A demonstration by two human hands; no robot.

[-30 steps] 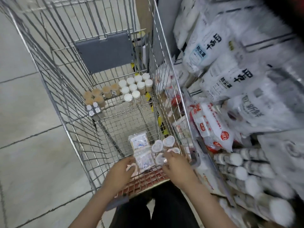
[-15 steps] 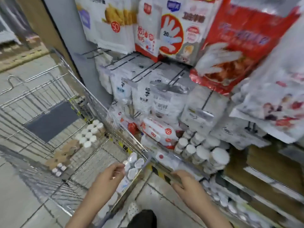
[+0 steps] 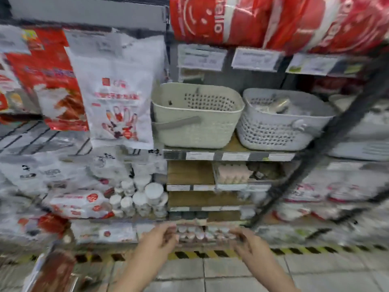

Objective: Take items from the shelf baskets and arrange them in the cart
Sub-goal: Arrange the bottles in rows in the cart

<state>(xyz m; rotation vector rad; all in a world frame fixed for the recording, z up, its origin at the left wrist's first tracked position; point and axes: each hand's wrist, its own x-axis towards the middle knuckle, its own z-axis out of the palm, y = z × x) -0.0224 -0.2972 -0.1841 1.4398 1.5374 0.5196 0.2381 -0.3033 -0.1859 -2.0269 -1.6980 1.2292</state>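
I face the shelves; the picture is blurred by motion. My left hand [image 3: 159, 242] and my right hand [image 3: 247, 243] are stretched forward low down, fingers loosely bent, holding nothing. Between and just beyond them a row of small white-capped containers [image 3: 202, 234] stands on the lowest shelf. Higher up, a cream plastic basket [image 3: 194, 125] and a white perforated basket [image 3: 280, 129] with items inside sit side by side on a shelf. Only the cart's red handle corner [image 3: 55, 272] shows at the bottom left.
Hanging bags of disposable gloves [image 3: 117, 91] and white packets fill the left racks. White-lidded jars [image 3: 143, 197] are stacked below them. Red bulk packs [image 3: 273, 20] lie on the top shelf. A dark diagonal bar [image 3: 328, 140] crosses the right. Yellow-black tape [image 3: 210, 254] edges the tiled floor.
My view has swung from the cart up to the shelves. Both hands have left the packets in the cart and now reach toward the lowest shelf, empty.
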